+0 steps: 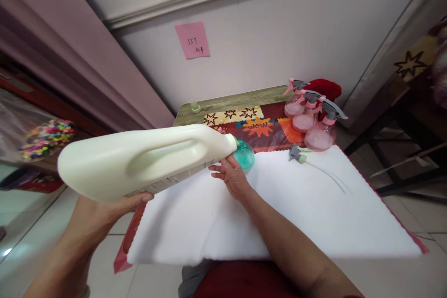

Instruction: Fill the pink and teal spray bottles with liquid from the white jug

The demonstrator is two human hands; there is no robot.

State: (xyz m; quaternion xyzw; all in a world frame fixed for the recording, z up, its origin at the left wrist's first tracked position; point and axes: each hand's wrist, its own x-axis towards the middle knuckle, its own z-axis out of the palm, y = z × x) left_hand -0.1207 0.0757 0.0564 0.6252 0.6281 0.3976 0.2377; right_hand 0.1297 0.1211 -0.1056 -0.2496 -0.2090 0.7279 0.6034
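Observation:
A large pale-green jug (pixel 104 153) with a moulded handle is tilted nearly level, its neck pointing right. My left hand (pixel 122 202) grips it from below near its base, the fingers mostly hidden behind it. Under the neck, my right hand (pixel 232 177) supports the jug with its fingertips, some fingers curled loosely. The jug's mouth meets the open top of a round teal bottle (pixel 245 157), which stands on the white cloth (pixel 279 223). Right of it lies a grey spray head (pixel 296 154) with a green collar and a long thin tube.
Three pink spray bottles (pixel 319 136) with grey triggers stand at the table's right rear, before a red object (pixel 323 87). A small green cap (pixel 196 107) sits at the back left. A pink note (pixel 193 40) is stuck on the wall behind.

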